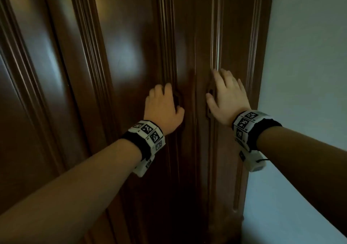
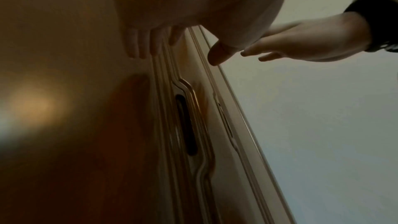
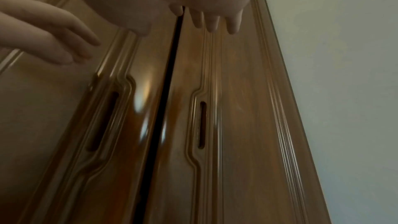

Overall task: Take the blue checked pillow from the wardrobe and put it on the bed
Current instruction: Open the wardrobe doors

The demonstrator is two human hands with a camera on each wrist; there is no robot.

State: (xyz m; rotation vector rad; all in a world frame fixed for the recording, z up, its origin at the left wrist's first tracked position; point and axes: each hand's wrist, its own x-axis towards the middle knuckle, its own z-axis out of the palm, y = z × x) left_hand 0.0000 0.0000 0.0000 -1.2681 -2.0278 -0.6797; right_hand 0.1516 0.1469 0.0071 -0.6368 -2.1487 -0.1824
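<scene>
A dark, glossy wooden wardrobe (image 1: 131,56) fills the view, its tall moulded doors standing upright beside a pale wall (image 1: 304,56). A thin dark gap runs vertically between the two nearest doors, each with a long upright slot handle (image 3: 202,123). Both hands reach toward the doors with fingers straight and relaxed, the left hand (image 1: 162,108) and the right hand (image 1: 227,99) gripping nothing. The pillow is not visible.
</scene>
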